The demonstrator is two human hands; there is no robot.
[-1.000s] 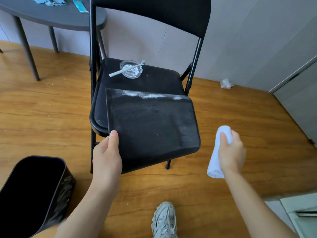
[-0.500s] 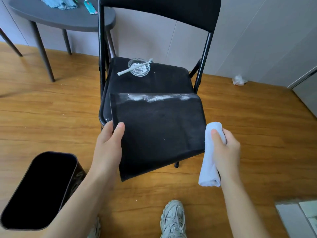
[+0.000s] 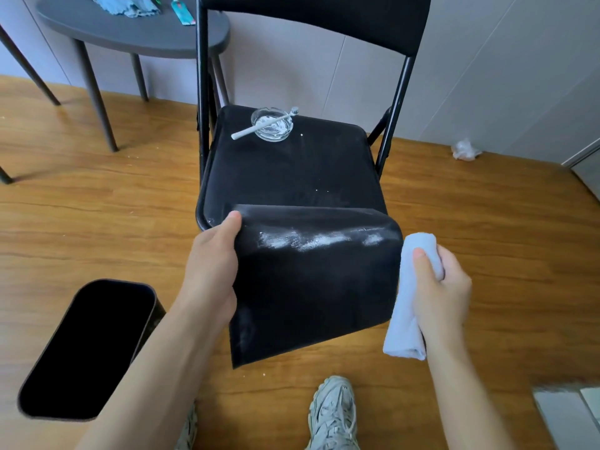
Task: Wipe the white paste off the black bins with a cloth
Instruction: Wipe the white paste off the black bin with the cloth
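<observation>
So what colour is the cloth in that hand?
White; the cloth, held in the right hand, shows best in the head view.

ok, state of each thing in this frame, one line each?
held bin: tipped on its side, white paste smeared near its top edge
left hand: grips the held bin's left edge
right hand: grips the cloth
cloth: rolled, beside the bin's right edge
second bin: on the floor, open
glass dish: on the chair seat, paste inside
toothbrush: lying across the dish

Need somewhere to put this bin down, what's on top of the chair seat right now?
On the chair seat sit a glass dish smeared with white paste and a toothbrush lying across it. The held bin covers the seat's front edge, so that part is hidden.
</observation>
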